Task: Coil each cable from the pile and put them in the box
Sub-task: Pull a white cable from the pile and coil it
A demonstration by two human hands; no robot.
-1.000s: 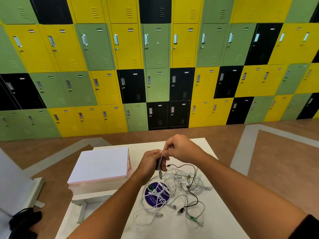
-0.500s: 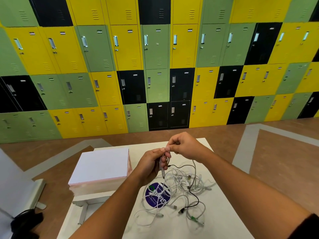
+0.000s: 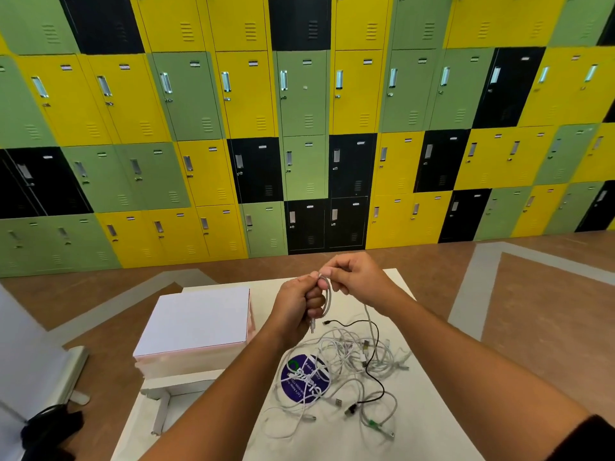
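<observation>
Pale grey cable (image 3: 328,299) hangs in a narrow loop between the two hands, lifted above the far part of the white worktop (image 3: 332,440). The left hand (image 3: 296,307) has its grip clamped on the loop: the fingers curl round the strands, and a plug end pokes out below the fist. The right hand (image 3: 357,277) meets it from the other side, its grip pinched together on the top of the same loop, close against the left thumb. From the right hand the cable drops and trails into the pile (image 3: 346,357), which lies loose and tangled on the worktop nearer the person, between the two forearms. The pile is mostly white and grey leads with several plugs showing. One black cable (image 3: 374,371) winds through its right side, with a free end near the left hand's plug. Under the pile's left edge lies a round purple label (image 3: 304,377) with white lettering. The box (image 3: 196,321), white with a pinkish side, sits left of the hands at the worktop's left side, its flat top closed, apart from the pile. Beyond, brown floor (image 3: 532,327) with grey stripes runs to a wall of yellow, green and black lockers (image 3: 299,111).
</observation>
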